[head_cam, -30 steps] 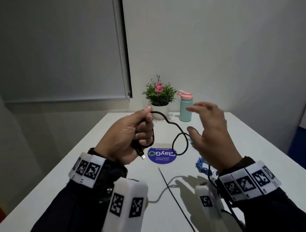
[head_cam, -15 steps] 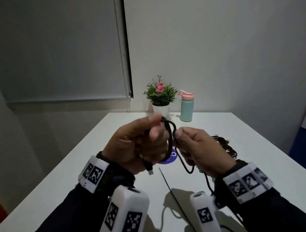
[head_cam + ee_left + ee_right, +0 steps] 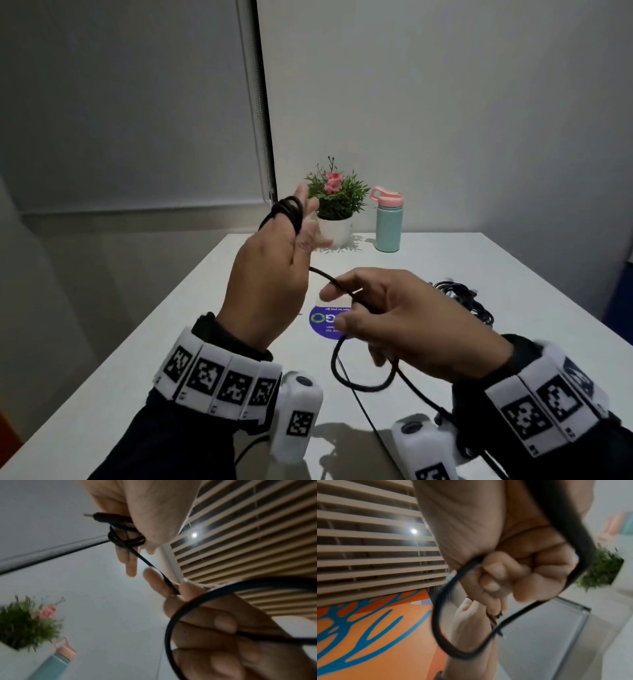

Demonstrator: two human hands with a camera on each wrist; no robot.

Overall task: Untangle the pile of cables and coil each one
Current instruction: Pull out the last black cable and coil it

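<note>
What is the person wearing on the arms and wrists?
Both arms are in dark sleeves. Each wrist has a white band of square panels with black-and-white tag markings: left band, right band. Below each wrist sits a white rounded camera pod with a dark lens on top and a tag on its side: left pod, right pod. The hands are bare.

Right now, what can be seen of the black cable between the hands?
The thin black round cable looks rubbery. Several turns wrap the left hand's fingers, its metal-tipped plug sticking out in the left wrist view. A taut stretch runs to the right hand, which pinches it; below, slack loops above the white table.
</note>
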